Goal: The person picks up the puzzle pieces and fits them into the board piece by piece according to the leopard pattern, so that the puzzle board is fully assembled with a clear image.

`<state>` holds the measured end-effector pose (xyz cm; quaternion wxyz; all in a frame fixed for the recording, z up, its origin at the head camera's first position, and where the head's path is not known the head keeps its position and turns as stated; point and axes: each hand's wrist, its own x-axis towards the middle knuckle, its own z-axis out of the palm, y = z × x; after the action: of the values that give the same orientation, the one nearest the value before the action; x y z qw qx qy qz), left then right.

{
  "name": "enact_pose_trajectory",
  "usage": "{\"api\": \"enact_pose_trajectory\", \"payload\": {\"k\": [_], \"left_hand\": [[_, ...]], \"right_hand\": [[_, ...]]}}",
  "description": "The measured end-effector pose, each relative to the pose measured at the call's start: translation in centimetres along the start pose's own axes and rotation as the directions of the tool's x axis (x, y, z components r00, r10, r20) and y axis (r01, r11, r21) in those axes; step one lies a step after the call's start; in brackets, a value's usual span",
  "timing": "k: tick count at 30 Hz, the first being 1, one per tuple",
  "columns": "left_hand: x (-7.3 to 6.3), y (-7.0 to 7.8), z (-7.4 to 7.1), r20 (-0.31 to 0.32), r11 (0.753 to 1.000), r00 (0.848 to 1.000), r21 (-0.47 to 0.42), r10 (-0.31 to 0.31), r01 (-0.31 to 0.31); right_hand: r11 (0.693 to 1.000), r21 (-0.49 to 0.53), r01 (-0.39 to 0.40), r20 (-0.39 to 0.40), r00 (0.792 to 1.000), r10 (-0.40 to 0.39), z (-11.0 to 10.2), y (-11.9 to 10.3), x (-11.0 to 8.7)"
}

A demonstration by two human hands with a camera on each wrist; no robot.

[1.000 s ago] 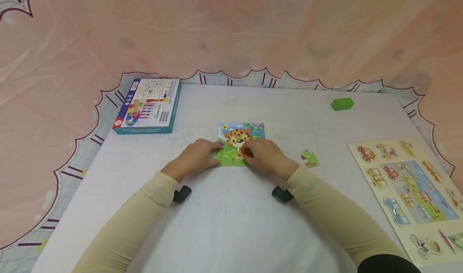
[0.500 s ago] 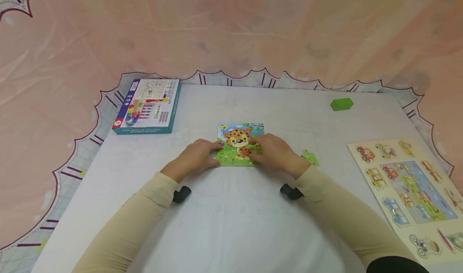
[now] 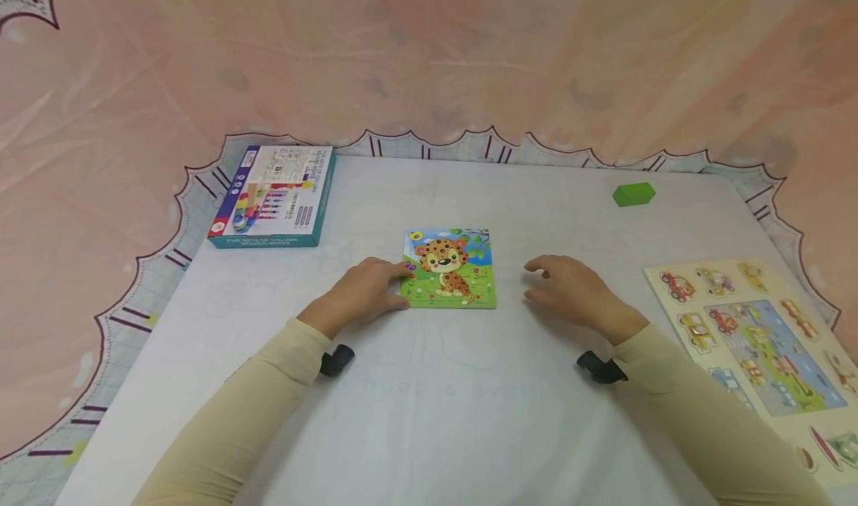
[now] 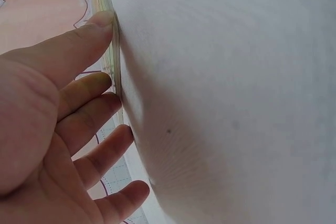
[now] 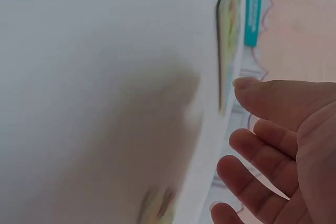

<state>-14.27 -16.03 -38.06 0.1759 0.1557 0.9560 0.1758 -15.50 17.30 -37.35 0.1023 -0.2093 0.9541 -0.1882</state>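
Observation:
A square picture puzzle (image 3: 447,267) with a spotted leopard cub on green grass lies flat mid-table in the head view. My left hand (image 3: 358,290) rests at its left side, thumb and fingertips against the edge. In the left wrist view those fingers (image 4: 86,124) are fairly straight along the puzzle's thin side (image 4: 107,45). To the right of the puzzle, apart from it, my right hand (image 3: 576,297) hovers above the table with relaxed fingers and nothing visible between them. In the right wrist view its thumb (image 5: 273,95) and fingers are spread.
A flat blue-and-teal box (image 3: 275,197) lies at the back left. A green block (image 3: 633,194) sits at the back right. On the right is a cream vehicle puzzle board (image 3: 777,357), partly behind my right forearm. A patterned cloth (image 3: 429,59) hangs behind the table (image 3: 429,446).
My right hand has let go of the leopard puzzle and moved right, now covering the small loose green piece seen earlier. The left hand has stayed at the puzzle's left edge.

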Motion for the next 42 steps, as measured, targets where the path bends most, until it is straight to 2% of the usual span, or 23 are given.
{"api": "enact_pose_trajectory", "payload": {"k": [9,14,25,32,42], "left_hand": [[0.0,0.0,-0.1,-0.004,1.000,1.000,0.005,0.007,-0.007],[0.0,0.0,-0.2,0.000,1.000,1.000,0.003,0.007,-0.007],[0.0,0.0,-0.2,0.014,1.000,1.000,-0.013,-0.013,0.013],[0.0,0.0,-0.2,0.018,1.000,1.000,-0.012,-0.012,0.013],[0.0,0.1,-0.1,0.024,1.000,0.999,-0.016,-0.023,0.024]], "right_hand": [[1.000,0.027,-0.015,0.009,1.000,0.015,-0.3,3.8,-2.5],[1.000,0.003,-0.013,0.005,1.000,0.013,-0.6,4.9,-3.7],[1.000,0.004,-0.022,0.032,0.999,0.022,-1.2,6.0,-4.9],[1.000,0.002,0.007,0.008,1.000,-0.007,-1.1,6.4,-4.8],[1.000,0.027,-0.005,-0.002,1.000,0.005,-0.7,5.7,-4.3]]}}
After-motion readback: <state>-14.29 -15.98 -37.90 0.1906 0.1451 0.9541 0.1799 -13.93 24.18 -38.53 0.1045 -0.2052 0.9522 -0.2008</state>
